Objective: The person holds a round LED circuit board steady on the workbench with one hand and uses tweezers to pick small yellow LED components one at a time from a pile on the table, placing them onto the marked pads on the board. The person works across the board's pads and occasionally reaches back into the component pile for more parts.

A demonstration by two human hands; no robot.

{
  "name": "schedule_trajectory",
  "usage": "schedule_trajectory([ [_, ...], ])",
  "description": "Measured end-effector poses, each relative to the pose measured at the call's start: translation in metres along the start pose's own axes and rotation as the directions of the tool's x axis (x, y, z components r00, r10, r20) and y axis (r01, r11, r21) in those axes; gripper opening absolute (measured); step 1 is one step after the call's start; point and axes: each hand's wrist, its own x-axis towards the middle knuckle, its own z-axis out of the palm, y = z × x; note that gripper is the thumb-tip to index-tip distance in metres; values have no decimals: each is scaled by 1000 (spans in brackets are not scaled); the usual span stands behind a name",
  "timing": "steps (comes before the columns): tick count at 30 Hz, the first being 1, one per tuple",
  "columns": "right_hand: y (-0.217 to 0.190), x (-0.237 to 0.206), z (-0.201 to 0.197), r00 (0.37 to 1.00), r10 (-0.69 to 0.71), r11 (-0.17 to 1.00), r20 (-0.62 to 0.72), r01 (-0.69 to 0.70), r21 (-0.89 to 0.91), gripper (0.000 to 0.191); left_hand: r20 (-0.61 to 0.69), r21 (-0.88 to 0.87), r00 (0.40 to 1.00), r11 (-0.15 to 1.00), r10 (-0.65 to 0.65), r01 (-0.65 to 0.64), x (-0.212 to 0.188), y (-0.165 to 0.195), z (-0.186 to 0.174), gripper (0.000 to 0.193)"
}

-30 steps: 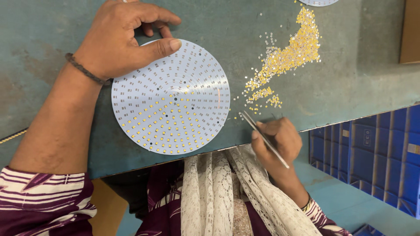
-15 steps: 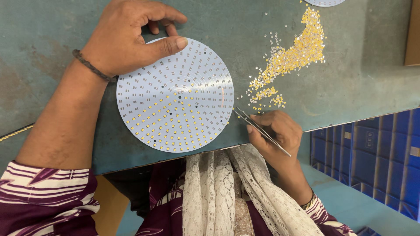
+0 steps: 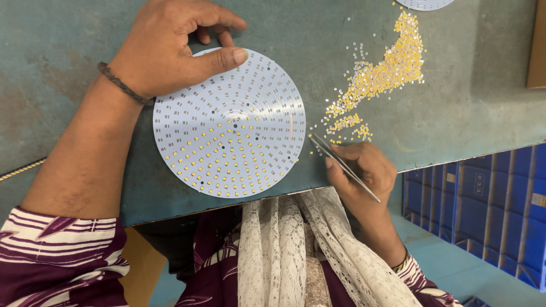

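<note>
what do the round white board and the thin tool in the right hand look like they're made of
Round white circuit board: looks like thin rigid sheet, maybe metal-backed, with a matte white coat and rings of small pads. Thin silver tweezers in the right hand: likely bare steel, going by the grey metallic sheen.
</note>
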Motion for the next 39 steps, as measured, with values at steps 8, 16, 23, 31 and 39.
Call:
schedule_trajectory([
  [8, -1, -2, 0, 999, 39, 999, -17, -40, -20, 16, 2, 22, 1000, 1000, 19, -19, 1, -2, 0, 43],
  [16, 1, -5, 1, 981, 174, 985, -91, -172, 24, 14, -1, 5, 1000, 1000, -27, 27, 0, -4, 1, 42],
  [23, 0, -5, 4, 997, 63, 998, -50, -64, -13, 14, 17, 25, 1000, 1000, 12, -12, -3, -17, 4, 45],
  [31, -3, -19, 7, 992, -112, 986, 67, 102, 131, 19, 47, -65, 994, 993, -96, 99, 0, -18, 8, 53],
  [39, -9, -16, 7, 982, -139, 987, 128, 126, 102, 21, 37, -75, 997, 995, -68, 70, -2, -22, 10, 48],
])
